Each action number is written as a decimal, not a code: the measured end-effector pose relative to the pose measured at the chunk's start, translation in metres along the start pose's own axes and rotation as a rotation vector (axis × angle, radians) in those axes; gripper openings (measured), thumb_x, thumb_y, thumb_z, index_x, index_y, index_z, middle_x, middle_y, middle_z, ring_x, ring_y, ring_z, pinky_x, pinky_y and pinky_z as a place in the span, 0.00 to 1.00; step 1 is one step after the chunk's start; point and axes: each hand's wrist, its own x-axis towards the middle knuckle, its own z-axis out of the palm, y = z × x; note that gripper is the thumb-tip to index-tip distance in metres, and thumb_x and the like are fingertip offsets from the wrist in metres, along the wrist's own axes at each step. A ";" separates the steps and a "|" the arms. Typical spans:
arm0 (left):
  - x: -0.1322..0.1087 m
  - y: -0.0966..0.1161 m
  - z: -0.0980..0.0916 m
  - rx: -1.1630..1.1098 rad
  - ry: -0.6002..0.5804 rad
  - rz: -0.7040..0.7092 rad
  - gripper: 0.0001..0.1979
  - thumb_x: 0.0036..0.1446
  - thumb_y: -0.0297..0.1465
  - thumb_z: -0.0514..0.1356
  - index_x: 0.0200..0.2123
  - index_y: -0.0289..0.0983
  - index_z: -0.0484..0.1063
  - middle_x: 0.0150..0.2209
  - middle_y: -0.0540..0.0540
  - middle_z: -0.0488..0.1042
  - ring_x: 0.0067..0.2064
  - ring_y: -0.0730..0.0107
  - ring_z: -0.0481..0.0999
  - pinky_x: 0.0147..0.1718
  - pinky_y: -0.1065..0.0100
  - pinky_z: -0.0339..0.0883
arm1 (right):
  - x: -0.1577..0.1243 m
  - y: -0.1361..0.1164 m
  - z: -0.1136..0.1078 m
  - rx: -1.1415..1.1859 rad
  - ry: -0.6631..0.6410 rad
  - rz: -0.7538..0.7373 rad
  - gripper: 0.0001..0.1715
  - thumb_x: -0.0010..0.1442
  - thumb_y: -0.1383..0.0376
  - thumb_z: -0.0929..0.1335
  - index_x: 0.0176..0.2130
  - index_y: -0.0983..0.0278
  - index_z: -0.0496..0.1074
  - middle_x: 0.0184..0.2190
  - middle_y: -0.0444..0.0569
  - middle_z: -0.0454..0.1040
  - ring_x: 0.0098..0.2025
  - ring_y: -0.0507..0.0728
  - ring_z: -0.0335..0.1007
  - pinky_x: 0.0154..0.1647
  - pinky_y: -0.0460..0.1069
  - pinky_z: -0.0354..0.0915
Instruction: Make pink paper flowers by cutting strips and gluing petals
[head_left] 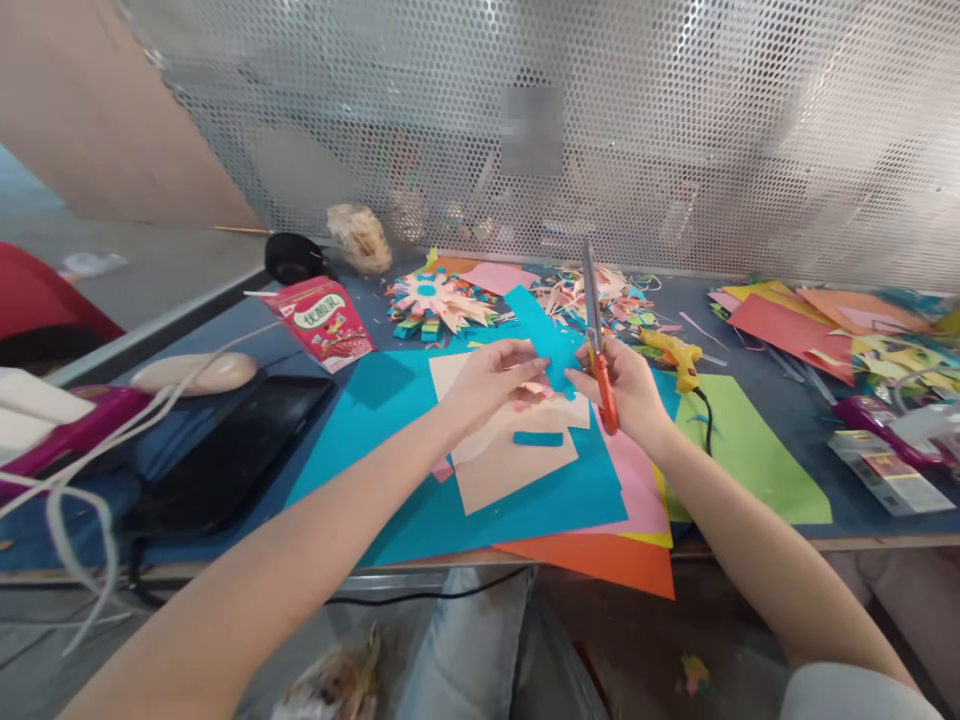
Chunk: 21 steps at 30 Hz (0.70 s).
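My left hand [495, 385] is closed on a piece of blue paper [541, 330], which sticks up and away from the fingertips. My right hand [626, 385] holds a pair of scissors [605, 390] with orange-red handles, the blades pointing up and away from me. Its thumb and fingertips also touch the right side of the blue piece. Below the hands, a small blue paper strip [538, 439] lies on pale peach sheets [517, 472]. Those rest on a large blue sheet [420, 520]. Small pink bits show under my left fingers.
Layered paper flowers [437, 300] and scraps [600, 300] lie along the mesh panel [450, 130]. A yellow glue gun [675, 358] is by a green sheet [757, 460]. At left are a pink carton [322, 322], a black tablet [240, 450] and white cables [112, 450].
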 end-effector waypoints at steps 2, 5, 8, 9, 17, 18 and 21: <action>-0.002 -0.001 0.001 -0.017 -0.038 -0.044 0.19 0.37 0.39 0.69 0.27 0.35 0.66 0.22 0.49 0.73 0.23 0.72 0.74 0.18 0.74 0.64 | -0.001 -0.003 -0.001 -0.019 -0.001 0.015 0.24 0.38 0.53 0.73 0.29 0.62 0.62 0.22 0.38 0.61 0.23 0.48 0.58 0.25 0.46 0.58; -0.001 0.001 -0.002 -0.081 0.006 0.036 0.16 0.39 0.38 0.68 0.25 0.35 0.65 0.21 0.50 0.73 0.22 0.73 0.74 0.18 0.74 0.64 | -0.002 -0.004 -0.006 -0.090 -0.002 0.017 0.22 0.42 0.51 0.71 0.29 0.62 0.62 0.22 0.39 0.62 0.22 0.48 0.57 0.24 0.46 0.57; 0.001 0.008 -0.009 -0.113 0.146 0.153 0.14 0.41 0.35 0.67 0.22 0.35 0.65 0.21 0.52 0.71 0.22 0.77 0.72 0.20 0.75 0.64 | -0.001 0.001 -0.014 -0.258 -0.028 -0.006 0.21 0.46 0.49 0.69 0.27 0.62 0.61 0.22 0.41 0.63 0.25 0.50 0.58 0.26 0.46 0.56; 0.003 0.010 -0.012 -0.112 0.192 0.178 0.13 0.41 0.35 0.67 0.22 0.35 0.65 0.20 0.52 0.71 0.23 0.78 0.72 0.20 0.76 0.64 | 0.000 0.002 -0.017 -0.319 -0.040 -0.008 0.21 0.47 0.49 0.68 0.26 0.62 0.61 0.22 0.41 0.62 0.25 0.50 0.58 0.25 0.46 0.55; 0.010 0.013 -0.023 -0.074 0.368 0.282 0.10 0.42 0.33 0.65 0.23 0.36 0.66 0.21 0.52 0.69 0.26 0.75 0.73 0.22 0.75 0.63 | 0.001 0.003 -0.023 -0.601 -0.172 0.024 0.24 0.50 0.44 0.65 0.23 0.61 0.58 0.19 0.39 0.54 0.22 0.49 0.49 0.23 0.46 0.48; 0.010 0.013 -0.023 -0.063 0.368 0.295 0.10 0.42 0.33 0.65 0.23 0.35 0.66 0.21 0.52 0.70 0.26 0.75 0.73 0.22 0.75 0.64 | 0.001 0.003 -0.023 -0.616 -0.180 0.031 0.25 0.50 0.44 0.65 0.23 0.61 0.58 0.19 0.39 0.54 0.22 0.49 0.49 0.23 0.46 0.49; 0.010 0.012 -0.024 -0.029 0.363 0.345 0.10 0.42 0.33 0.65 0.23 0.35 0.67 0.21 0.51 0.70 0.26 0.75 0.73 0.21 0.75 0.64 | 0.001 0.003 -0.022 -0.652 -0.189 0.031 0.25 0.50 0.43 0.64 0.24 0.62 0.60 0.19 0.40 0.57 0.23 0.49 0.52 0.23 0.46 0.49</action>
